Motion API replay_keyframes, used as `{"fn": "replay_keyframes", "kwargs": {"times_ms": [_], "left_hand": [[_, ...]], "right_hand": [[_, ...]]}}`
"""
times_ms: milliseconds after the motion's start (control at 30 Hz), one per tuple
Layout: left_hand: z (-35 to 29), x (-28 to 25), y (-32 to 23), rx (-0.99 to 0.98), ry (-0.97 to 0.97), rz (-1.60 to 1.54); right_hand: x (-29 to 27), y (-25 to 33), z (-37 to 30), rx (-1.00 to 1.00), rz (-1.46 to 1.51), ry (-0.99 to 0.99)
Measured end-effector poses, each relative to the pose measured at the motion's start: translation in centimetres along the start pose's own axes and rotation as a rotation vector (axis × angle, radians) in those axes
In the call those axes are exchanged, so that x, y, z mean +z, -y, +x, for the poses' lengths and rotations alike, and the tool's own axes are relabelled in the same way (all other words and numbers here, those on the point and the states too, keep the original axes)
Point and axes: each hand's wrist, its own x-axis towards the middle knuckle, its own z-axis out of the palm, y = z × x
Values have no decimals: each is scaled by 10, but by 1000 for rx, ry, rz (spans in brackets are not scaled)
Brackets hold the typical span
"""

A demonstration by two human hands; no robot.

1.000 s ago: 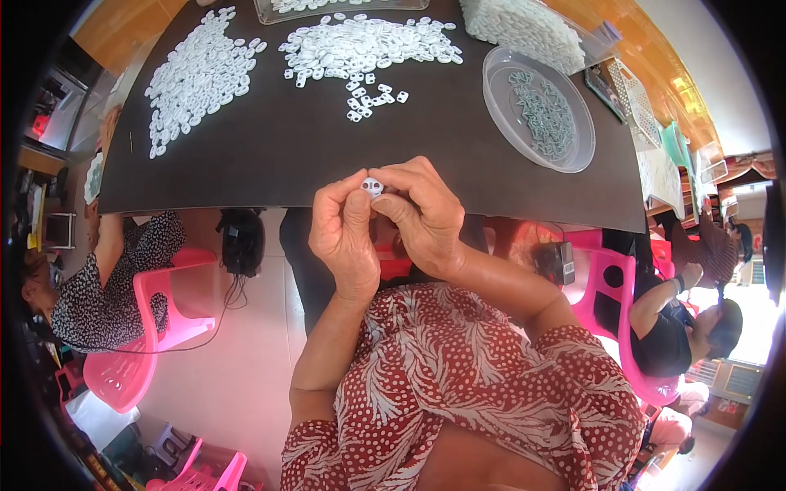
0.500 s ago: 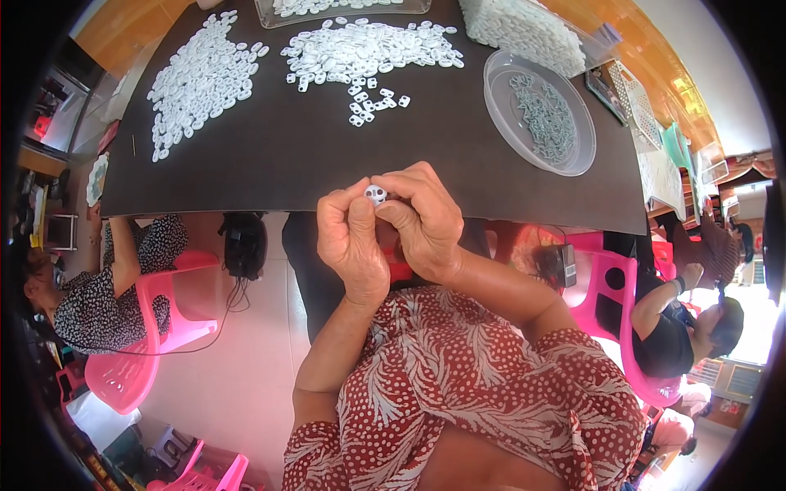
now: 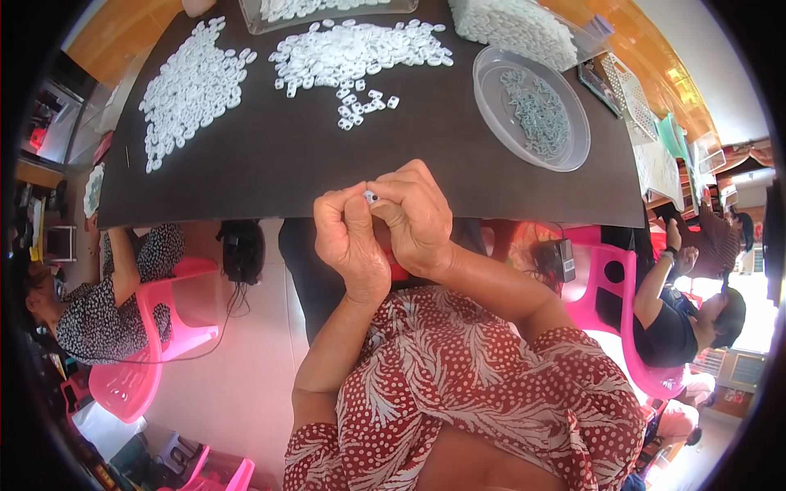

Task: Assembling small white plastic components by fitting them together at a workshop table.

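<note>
The dark brown surface (image 3: 270,168) bears a heap of white oval plastic pieces (image 3: 192,90) along its left edge and another heap (image 3: 360,53) toward the far edge, with small two-holed white pieces (image 3: 360,106) scattered nearer. A clear tray (image 3: 258,27) lies at the far edge, a clear box (image 3: 512,37) by the far right corner, a round clear dish (image 3: 493,102) near the right edge.

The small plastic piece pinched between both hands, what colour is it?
The small plastic piece is white with a dark spot; see the head view.

White piece (image 3: 369,196), red-white patterned blouse (image 3: 483,376)
</note>
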Motion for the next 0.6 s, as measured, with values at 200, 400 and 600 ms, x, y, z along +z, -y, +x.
{"fn": "replay_keyframes", "kwargs": {"times_ms": [200,400,600], "left_hand": [[11,7,-6,-68,150,121],[45,-1,14,153,285,530],[82,28,23,740,726,937]], "right_hand": [[-31,-8,21,350,46,101],[-107,-79,140,297,-307,-47],[-171,-179,241,226,-648,-113]]}}
